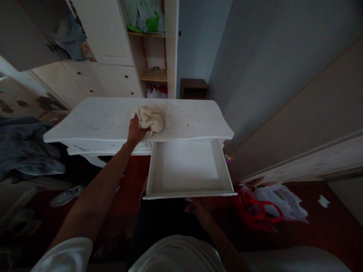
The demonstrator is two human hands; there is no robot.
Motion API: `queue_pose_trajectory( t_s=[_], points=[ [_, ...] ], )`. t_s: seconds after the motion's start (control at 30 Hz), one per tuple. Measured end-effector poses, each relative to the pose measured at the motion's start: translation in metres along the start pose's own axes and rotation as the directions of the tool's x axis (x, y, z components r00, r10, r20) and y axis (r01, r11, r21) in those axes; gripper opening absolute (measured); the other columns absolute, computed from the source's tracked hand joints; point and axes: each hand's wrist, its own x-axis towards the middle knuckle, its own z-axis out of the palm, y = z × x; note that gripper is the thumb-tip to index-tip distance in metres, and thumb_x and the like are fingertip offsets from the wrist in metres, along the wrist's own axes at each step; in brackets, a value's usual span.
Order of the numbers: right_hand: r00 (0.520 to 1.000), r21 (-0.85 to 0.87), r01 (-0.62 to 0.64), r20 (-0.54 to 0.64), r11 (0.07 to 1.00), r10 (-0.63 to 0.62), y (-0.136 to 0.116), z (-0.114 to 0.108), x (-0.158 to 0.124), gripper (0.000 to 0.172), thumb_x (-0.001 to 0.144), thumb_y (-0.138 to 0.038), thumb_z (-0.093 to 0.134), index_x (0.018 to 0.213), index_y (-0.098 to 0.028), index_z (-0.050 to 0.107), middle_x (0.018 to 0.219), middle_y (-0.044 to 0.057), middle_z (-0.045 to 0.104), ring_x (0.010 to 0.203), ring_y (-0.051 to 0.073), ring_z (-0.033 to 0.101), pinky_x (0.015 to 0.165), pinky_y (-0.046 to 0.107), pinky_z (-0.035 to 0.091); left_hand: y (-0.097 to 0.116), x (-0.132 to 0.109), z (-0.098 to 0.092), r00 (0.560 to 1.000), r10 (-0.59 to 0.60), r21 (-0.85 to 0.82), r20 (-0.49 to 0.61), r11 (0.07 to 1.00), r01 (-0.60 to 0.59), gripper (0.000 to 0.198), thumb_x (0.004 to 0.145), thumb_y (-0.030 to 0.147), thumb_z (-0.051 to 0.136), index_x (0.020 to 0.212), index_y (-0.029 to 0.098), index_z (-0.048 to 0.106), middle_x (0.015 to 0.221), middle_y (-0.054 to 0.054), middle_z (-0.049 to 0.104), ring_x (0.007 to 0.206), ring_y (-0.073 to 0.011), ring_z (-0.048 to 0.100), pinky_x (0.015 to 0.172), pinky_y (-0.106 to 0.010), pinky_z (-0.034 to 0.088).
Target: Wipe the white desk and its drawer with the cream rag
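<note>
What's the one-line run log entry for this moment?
left hand: gripping cream cloth on white tabletop | right hand: near front of drawer, contact unclear | drawer: open

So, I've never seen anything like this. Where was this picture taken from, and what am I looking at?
There is no machine here, just someone working with two bare hands. The only picture comes from a camera worn on the head, facing forward and down. The left hand holds a crumpled cream cloth on top of a white desk, where a few dark specks also show. Below the top, a drawer stands pulled open. The right hand is close to its front edge; whether it touches is hard to tell.
</note>
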Motion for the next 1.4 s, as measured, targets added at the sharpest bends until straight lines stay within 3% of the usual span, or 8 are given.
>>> queue_pose_trajectory(
  t_s=[0.23, 0.37, 0.53, 1.07, 1.23, 1.4],
  points=[
    [0.997, 0.021, 0.044, -0.067, 0.999, -0.043, -0.012, 0.007, -0.004, 0.044, 0.067, -0.060, 0.074, 0.075, -0.016, 0.072, 0.072, 0.006, 0.072, 0.054, 0.015, 0.060, 0.058, 0.029, 0.045, -0.008, 0.008, 0.005, 0.998, -0.037, 0.047, 0.047, 0.998, 0.035, 0.098, 0.065, 0.035, 0.076, 0.146, 0.008, 0.029, 0.131, -0.023, 0.055, 0.121, -0.0391, 0.052, 0.101, -0.052, 0.043],
    [0.993, -0.088, 0.061, -0.098, 0.994, -0.070, -0.021, 0.010, -0.004, 0.042, 0.073, -0.058, 0.067, 0.073, -0.016, 0.072, 0.059, 0.004, 0.066, 0.047, 0.013, 0.053, 0.052, 0.027, 0.039, -0.007, 0.008, 0.006, 0.996, -0.090, 0.104, 0.027, 0.991, 0.087, 0.099, 0.065, 0.037, 0.074, 0.147, 0.007, 0.029, 0.128, -0.023, 0.057, 0.120, -0.0403, 0.054, 0.098, -0.052, 0.046],
    [0.986, -0.119, 0.019, -0.165, 0.993, -0.039, -0.041, 0.020, 0.004, 0.042, 0.073, -0.058, 0.065, 0.074, -0.017, 0.072, 0.053, 0.002, 0.063, 0.050, 0.014, 0.055, 0.054, 0.027, 0.042, -0.006, 0.004, 0.009, 0.994, -0.112, 0.129, 0.008, 0.986, 0.110, 0.099, 0.066, 0.038, 0.072, 0.149, 0.006, 0.027, 0.132, -0.025, 0.055, 0.125, -0.0400, 0.052, 0.100, -0.049, 0.046],
    [0.976, -0.122, 0.070, -0.195, 0.990, -0.093, -0.087, 0.035, 0.102, 0.039, 0.068, -0.056, 0.065, 0.070, -0.017, 0.067, 0.058, 0.003, 0.066, 0.045, 0.012, 0.053, 0.048, 0.025, 0.040, -0.009, -0.004, 0.013, 0.988, -0.152, 0.103, 0.002, 0.983, 0.151, 0.098, 0.074, 0.043, 0.069, 0.154, 0.012, 0.022, 0.145, -0.022, 0.048, 0.130, -0.0380, 0.050, 0.101, -0.048, 0.046],
    [0.979, -0.116, 0.116, -0.154, 0.986, -0.133, -0.108, 0.040, 0.131, 0.037, 0.071, -0.053, 0.062, 0.067, -0.017, 0.066, 0.051, 0.002, 0.063, 0.044, 0.011, 0.052, 0.046, 0.023, 0.038, -0.010, -0.005, 0.013, 0.989, -0.149, 0.102, -0.014, 0.984, 0.150, 0.096, 0.074, 0.041, 0.071, 0.154, 0.014, 0.023, 0.144, -0.021, 0.049, 0.130, -0.0371, 0.050, 0.101, -0.048, 0.047],
    [0.978, -0.078, 0.057, -0.196, 0.995, -0.071, -0.126, 0.044, 0.155, 0.031, 0.078, -0.045, 0.059, 0.066, -0.017, 0.066, 0.049, 0.002, 0.063, 0.044, 0.011, 0.054, 0.045, 0.022, 0.041, -0.005, -0.007, 0.012, 0.985, -0.171, 0.134, -0.006, 0.976, 0.170, 0.096, 0.076, 0.044, 0.070, 0.153, 0.012, 0.024, 0.143, -0.023, 0.050, 0.128, -0.0378, 0.052, 0.098, -0.047, 0.048]
  ],
)
